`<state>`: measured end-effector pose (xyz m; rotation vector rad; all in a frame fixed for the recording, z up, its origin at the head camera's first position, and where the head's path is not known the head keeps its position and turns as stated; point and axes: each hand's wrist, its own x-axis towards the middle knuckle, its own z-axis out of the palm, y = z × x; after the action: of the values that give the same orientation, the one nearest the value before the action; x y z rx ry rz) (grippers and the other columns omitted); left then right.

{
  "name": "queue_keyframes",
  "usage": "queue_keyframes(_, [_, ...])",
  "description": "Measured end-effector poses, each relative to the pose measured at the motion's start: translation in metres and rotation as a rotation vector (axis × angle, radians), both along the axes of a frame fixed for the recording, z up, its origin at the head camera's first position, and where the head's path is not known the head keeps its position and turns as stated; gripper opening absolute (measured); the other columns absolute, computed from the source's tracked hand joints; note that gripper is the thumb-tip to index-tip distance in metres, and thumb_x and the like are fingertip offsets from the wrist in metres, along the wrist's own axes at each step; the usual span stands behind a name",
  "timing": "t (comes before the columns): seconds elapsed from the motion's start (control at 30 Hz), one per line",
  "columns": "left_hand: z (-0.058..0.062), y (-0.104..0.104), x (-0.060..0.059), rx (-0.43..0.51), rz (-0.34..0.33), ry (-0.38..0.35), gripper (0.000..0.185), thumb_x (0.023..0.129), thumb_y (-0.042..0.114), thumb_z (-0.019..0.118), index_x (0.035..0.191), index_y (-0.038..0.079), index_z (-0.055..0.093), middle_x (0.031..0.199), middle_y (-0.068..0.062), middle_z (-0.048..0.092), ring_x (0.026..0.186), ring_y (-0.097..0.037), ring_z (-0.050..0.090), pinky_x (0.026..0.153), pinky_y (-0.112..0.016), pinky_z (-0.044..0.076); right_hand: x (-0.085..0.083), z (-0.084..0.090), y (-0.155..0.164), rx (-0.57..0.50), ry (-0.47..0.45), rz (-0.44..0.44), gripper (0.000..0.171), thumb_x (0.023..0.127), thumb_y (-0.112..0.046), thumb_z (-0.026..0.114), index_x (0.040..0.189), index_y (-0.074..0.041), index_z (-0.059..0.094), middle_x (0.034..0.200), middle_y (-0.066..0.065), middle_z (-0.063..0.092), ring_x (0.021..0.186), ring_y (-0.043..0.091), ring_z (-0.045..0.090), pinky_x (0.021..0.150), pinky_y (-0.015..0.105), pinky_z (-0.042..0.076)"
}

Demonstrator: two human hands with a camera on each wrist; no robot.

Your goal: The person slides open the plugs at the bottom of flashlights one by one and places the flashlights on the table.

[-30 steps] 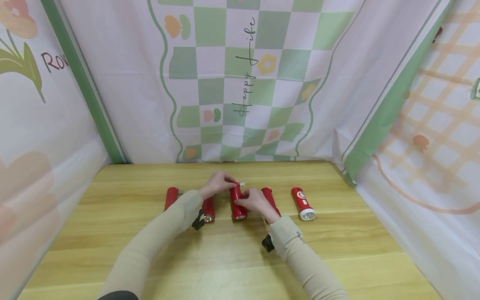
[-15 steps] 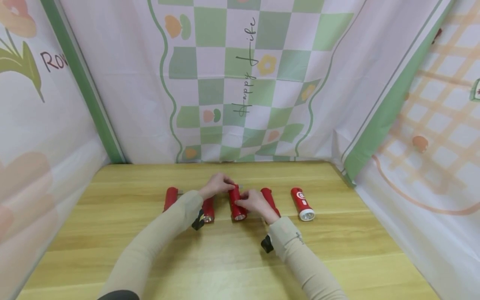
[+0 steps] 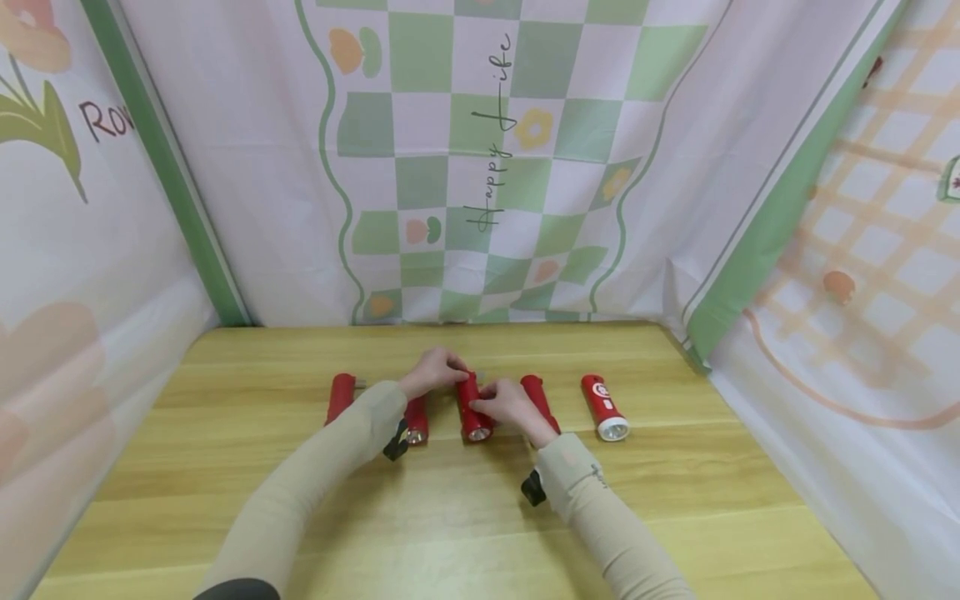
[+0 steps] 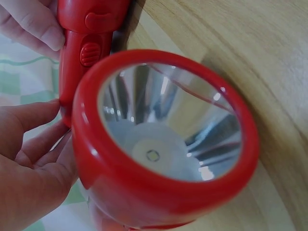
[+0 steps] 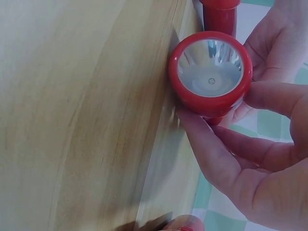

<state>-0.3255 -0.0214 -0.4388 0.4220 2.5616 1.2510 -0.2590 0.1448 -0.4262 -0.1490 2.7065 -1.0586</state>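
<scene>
A red flashlight (image 3: pixel 472 407) lies in the middle of the row, its lens toward me. My left hand (image 3: pixel 437 370) pinches its far end from the left. With thumb and fingers, my right hand (image 3: pixel 510 403) grips the body from the right. A small silvery piece (image 3: pixel 482 377) shows beside the far end. In the left wrist view, the held flashlight's slide switch (image 4: pixel 90 54) shows beyond another flashlight's big lens (image 4: pixel 168 125), while the thumb of my left hand (image 4: pixel 36 166) touches the tail. The right wrist view shows the held flashlight's red rim (image 5: pixel 211 103) close to my right hand's fingers.
Red flashlights flank the hands: one far left (image 3: pixel 342 395) with metal prongs, one partly behind the left wrist (image 3: pixel 417 419), one partly behind the right hand (image 3: pixel 537 393). A white-rimmed red one (image 3: pixel 603 405) lies far right. A printed curtain (image 3: pixel 480 275) hangs behind the wooden table (image 3: pixel 465 525).
The held flashlight's far end has shifted slightly toward me and left, with the left hand following a little. The silvery piece beside it shows less clearly. The other flashlights stay put.
</scene>
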Motion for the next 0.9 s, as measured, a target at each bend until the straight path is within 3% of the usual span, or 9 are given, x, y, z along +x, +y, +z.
queue_keyframes(0.33, [-0.0011,0.0012,-0.0013,-0.03,-0.007,0.01,0.021,0.092,0.013,0.068,0.108,0.001,0.073,0.106,-0.016,0.075,0.09,-0.02,0.07,0.078,-0.024,0.058,-0.0004,-0.0018,0.0017,0.004,-0.002,0.01,0.023,0.094,-0.02,0.066,0.102,0.0,0.073,0.087,0.009,0.073,0.069,0.01,0.057,0.059,0.019,0.046])
queue_keyframes(0.53, [-0.0008,0.0017,0.0005,-0.051,-0.028,0.054,0.021,0.093,0.014,0.067,0.106,0.0,0.074,0.105,-0.015,0.076,0.094,-0.022,0.069,0.081,-0.025,0.056,0.0006,-0.0004,0.0027,0.025,-0.014,0.019,0.024,0.095,-0.023,0.065,0.102,-0.002,0.073,0.084,0.006,0.071,0.068,0.011,0.055,0.059,0.02,0.045])
queue_keyframes(0.67, [-0.0014,0.0027,0.0002,-0.06,-0.027,0.064,0.021,0.093,0.015,0.067,0.106,0.0,0.075,0.104,-0.015,0.076,0.091,-0.02,0.069,0.079,-0.024,0.056,0.0001,-0.0012,0.0044,0.043,-0.009,0.024,0.026,0.096,-0.024,0.064,0.105,-0.002,0.073,0.091,0.008,0.073,0.072,0.011,0.058,0.062,0.021,0.047])
queue_keyframes(0.9, [-0.0008,0.0061,0.0,-0.086,-0.028,0.057,0.021,0.093,0.016,0.067,0.105,0.001,0.075,0.099,-0.014,0.076,0.076,-0.016,0.067,0.064,-0.018,0.052,0.0037,0.0033,0.0102,0.013,-0.037,-0.008,0.035,0.095,-0.027,0.065,0.118,-0.001,0.069,0.109,0.013,0.073,0.086,0.016,0.068,0.075,0.029,0.058])
